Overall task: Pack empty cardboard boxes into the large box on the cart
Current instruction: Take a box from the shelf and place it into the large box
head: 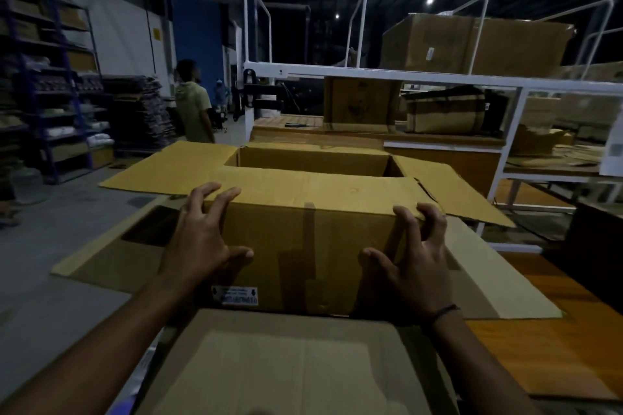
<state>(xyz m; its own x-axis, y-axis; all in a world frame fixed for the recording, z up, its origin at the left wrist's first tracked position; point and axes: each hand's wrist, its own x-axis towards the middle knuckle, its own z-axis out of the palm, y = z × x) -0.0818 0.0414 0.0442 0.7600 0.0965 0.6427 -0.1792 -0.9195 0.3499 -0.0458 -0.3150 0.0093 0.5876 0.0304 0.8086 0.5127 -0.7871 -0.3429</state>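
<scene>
As my left hand [202, 239] and right hand [416, 266] gripped the empty box [303, 232], it sat apparently partway inside the large box [269, 364]; packing unfinished.

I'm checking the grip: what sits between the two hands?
The head view shows the empty cardboard box filling the gap between the left hand and the right hand, its taped side facing the camera.

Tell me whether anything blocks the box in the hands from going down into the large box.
Nothing visible does. The left hand and right hand grip the held box in the opening of the large box, whose flaps lie spread outward. What lies under the held box is hidden.
</scene>
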